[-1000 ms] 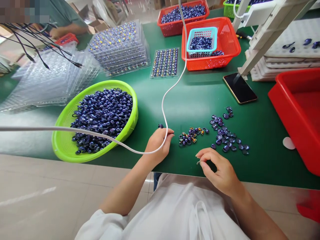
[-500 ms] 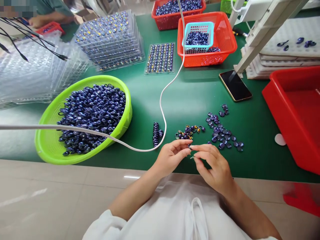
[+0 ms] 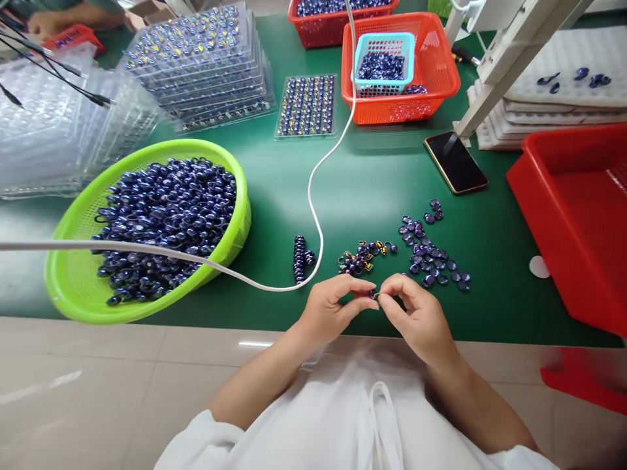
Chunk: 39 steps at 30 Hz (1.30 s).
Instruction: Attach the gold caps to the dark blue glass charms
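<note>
A small shiny dark-blue part [image 3: 373,294] is pinched between the thumb and forefinger of my left hand [image 3: 332,305]. My right hand [image 3: 416,316] pinches a tiny thin piece [image 3: 377,296] against that part; its exact kind is too small to make out. Just beyond the fingertips lies a small pile of dark-blue parts with gold-coloured pieces [image 3: 356,260]. Loose dark-blue caps [image 3: 431,258] are scattered to the right of it. Left of the pile, a row of dark-blue rings [image 3: 299,260] stands stacked together.
At left sits a green basket [image 3: 245,215] full of dark-blue parts. A white cable [image 3: 313,189] crosses the table. Behind are stacked clear trays [image 3: 220,91], a filled tray [image 3: 307,106] and an orange basket [image 3: 443,65]. A phone [image 3: 455,162] and red bin [image 3: 543,215] are right.
My right fingers have closed in on the left hand's part, bringing the tiny piece up against it. The whole view has shifted slightly.
</note>
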Each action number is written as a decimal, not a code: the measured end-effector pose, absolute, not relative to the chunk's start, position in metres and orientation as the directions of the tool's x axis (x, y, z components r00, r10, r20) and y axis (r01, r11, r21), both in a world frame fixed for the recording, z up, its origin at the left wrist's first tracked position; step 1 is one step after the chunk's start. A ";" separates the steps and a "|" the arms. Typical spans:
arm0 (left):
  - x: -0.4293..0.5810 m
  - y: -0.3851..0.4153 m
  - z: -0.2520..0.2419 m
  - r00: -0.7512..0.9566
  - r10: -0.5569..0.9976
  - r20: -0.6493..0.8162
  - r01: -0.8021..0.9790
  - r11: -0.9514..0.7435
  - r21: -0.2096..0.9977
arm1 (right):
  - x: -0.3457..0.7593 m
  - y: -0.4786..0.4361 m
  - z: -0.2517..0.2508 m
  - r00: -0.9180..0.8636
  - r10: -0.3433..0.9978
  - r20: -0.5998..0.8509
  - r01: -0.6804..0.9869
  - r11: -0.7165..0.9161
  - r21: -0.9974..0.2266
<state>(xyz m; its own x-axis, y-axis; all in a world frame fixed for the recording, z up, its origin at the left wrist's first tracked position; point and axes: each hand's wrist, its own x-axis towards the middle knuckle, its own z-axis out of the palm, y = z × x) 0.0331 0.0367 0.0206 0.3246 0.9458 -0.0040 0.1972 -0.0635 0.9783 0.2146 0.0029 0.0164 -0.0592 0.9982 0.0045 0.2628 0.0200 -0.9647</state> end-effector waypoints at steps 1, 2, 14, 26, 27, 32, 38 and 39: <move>0.032 0.038 0.021 0.339 0.940 0.019 0.210 -0.095 0.973 | 0.214 0.003 0.015 -0.059 0.998 -0.015 0.247 0.000 -0.969; 0.032 0.038 0.021 0.353 0.935 0.038 0.217 -0.121 0.969 | 0.214 0.003 0.013 -0.056 0.998 -0.030 0.233 -0.016 -0.972; 0.029 0.040 0.021 0.421 0.901 0.106 0.261 -0.233 0.937 | 0.219 0.004 0.017 -0.106 0.985 -0.136 0.200 -0.112 -0.973; 0.037 0.034 0.010 0.356 0.892 0.278 0.064 -0.320 0.945 | 0.225 0.010 0.027 -0.131 0.964 -0.233 0.276 -0.191 -0.942; 0.038 0.032 0.010 0.354 0.904 0.241 0.054 -0.277 0.959 | 0.225 0.012 0.028 -0.130 0.967 -0.221 0.301 -0.174 -0.938; 0.042 0.028 0.019 0.289 0.943 -0.163 0.033 0.160 0.987 | 0.223 0.015 0.025 -0.137 0.979 -0.150 0.369 -0.090 -0.925; 0.046 0.034 0.029 0.215 0.877 -0.430 -0.126 0.462 0.878 | 0.228 0.006 0.010 -0.123 0.991 -0.051 0.300 -0.012 -0.954; 0.047 0.035 0.030 0.208 0.873 -0.440 -0.134 0.471 0.872 | 0.230 0.004 0.007 -0.114 0.993 -0.025 0.305 0.011 -0.952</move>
<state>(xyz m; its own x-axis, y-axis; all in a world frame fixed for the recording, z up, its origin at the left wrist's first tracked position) 0.0465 0.0348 0.0300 0.2077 0.8735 -0.4404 -0.1336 0.4713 0.8718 0.2301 0.0043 0.0074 -0.1136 0.9932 -0.0246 0.3047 0.0113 -0.9524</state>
